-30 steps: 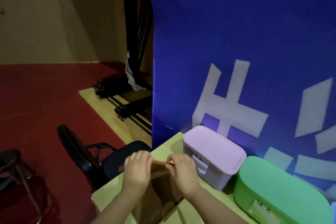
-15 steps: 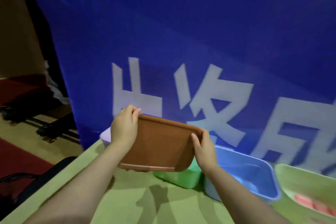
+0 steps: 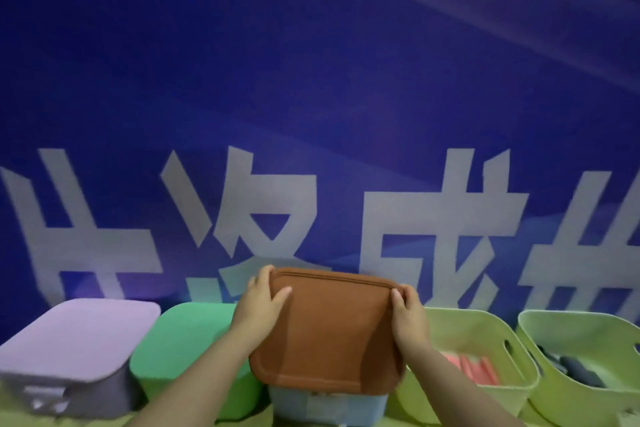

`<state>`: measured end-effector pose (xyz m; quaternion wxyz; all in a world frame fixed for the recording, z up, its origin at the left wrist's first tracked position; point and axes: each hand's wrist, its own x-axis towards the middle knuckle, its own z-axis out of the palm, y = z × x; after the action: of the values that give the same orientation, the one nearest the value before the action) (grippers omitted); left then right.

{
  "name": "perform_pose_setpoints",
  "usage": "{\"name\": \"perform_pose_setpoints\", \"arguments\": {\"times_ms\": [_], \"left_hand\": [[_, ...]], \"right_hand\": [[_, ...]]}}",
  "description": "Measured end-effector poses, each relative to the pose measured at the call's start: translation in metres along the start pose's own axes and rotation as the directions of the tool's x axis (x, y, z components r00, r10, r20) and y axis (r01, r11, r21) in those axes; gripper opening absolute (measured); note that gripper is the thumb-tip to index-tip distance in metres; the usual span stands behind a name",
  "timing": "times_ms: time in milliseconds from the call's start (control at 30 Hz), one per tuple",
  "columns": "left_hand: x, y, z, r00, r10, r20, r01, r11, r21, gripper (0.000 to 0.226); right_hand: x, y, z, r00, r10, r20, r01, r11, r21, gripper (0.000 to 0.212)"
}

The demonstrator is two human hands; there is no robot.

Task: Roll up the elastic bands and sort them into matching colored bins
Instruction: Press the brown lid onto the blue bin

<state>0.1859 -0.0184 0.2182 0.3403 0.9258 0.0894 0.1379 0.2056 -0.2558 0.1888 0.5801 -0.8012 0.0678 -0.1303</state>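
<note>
A blue fabric banner (image 3: 311, 80) backed the row of bins. A brown rounded-rectangular plastic lid (image 3: 329, 333) sat tilted over the pale blue plastic bin (image 3: 329, 404). The left hand (image 3: 259, 305) and right hand (image 3: 408, 312) gripped its far corners, fingers curled over the rim. Pink elastic bands (image 3: 474, 369) lay in the light-green handled basket (image 3: 485, 326), just right of the nearer right hand.

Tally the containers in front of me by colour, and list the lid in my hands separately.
1 purple box
1 green box
1 blue bin
2 yellow-green baskets
1 brown lid, gripped by the left hand and the right hand
Total: 6
</note>
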Motion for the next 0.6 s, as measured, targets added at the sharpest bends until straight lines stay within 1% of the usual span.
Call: {"name": "perform_pose_setpoints", "arguments": {"times_ms": [133, 233, 333, 433, 600], "left_hand": [[0.008, -0.011, 0.038, 0.993, -0.072, 0.092, 0.06, 0.99, 0.127, 0.069], [0.013, -0.023, 0.059, 0.984, -0.112, 0.137, 0.083, 0.976, 0.202, 0.072], [0.018, -0.03, 0.071, 0.983, -0.136, 0.121, 0.107, 0.969, 0.222, 0.072], [0.02, -0.034, 0.077, 0.989, -0.118, 0.084, 0.096, 0.97, 0.224, 0.073], [0.017, -0.04, 0.083, 0.995, -0.091, 0.045, 0.079, 0.971, 0.224, 0.073]], "right_hand": [[0.029, 0.023, 0.004, 0.988, 0.157, 0.001, -0.157, 0.986, -0.052, 0.027], [0.046, 0.031, 0.011, 0.976, 0.217, 0.022, -0.215, 0.974, -0.068, 0.029], [0.056, 0.039, 0.02, 0.967, 0.256, 0.014, -0.254, 0.964, -0.072, 0.027], [0.061, 0.047, 0.027, 0.962, 0.274, -0.005, -0.273, 0.957, -0.093, 0.025], [0.061, 0.052, 0.033, 0.964, 0.267, -0.005, -0.262, 0.942, -0.211, 0.026]]}}
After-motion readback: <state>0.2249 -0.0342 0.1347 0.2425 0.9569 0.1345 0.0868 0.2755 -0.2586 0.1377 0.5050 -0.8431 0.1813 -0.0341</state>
